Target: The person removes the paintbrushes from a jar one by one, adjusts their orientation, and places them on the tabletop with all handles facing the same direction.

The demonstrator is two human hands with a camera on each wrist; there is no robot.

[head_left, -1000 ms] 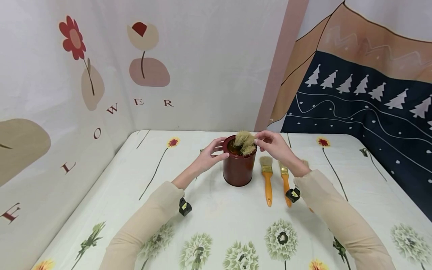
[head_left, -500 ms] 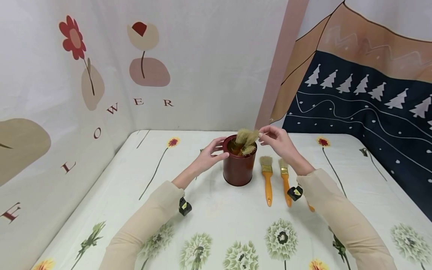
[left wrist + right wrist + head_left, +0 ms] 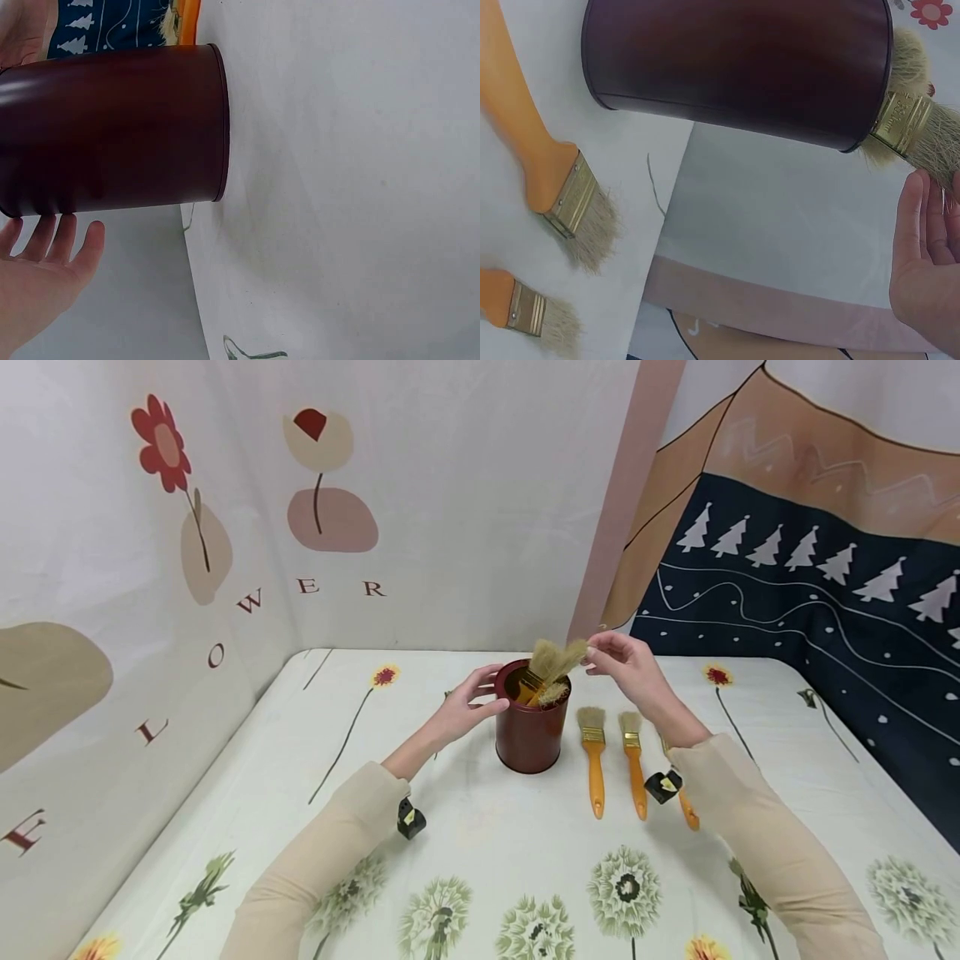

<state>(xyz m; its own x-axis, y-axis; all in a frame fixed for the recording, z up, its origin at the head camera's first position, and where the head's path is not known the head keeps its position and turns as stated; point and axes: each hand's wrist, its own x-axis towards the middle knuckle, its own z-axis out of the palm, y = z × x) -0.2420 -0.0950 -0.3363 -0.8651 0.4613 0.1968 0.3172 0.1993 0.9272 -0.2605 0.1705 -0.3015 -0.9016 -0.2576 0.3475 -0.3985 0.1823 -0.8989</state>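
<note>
A dark red can (image 3: 528,743) stands on the table with several paintbrushes inside, bristles upward. My left hand (image 3: 467,706) is at the can's left side, fingers fairly straight; in the left wrist view fingertips touch its wall. The fingertips of my right hand (image 3: 626,668) pinch the bristle tips of one paintbrush (image 3: 901,124), which leans out over the can's right rim. Its metal ferrule shows at the can's mouth in the right wrist view; its handle is hidden inside. Beside it rise the pale bristles of another brush (image 3: 546,658).
Right of the can lie orange-handled paintbrushes: a wide one (image 3: 595,768), a narrower one (image 3: 635,772), and a third (image 3: 687,810) partly under the right forearm. The tablecloth (image 3: 465,827) is white with printed flowers. Fabric hangings (image 3: 465,527) stand close behind.
The right hand has moved up and to the right, drawing the pinched brush's bristles higher above the rim. Ferrules show more clearly in the can. The left hand and can stay put.
</note>
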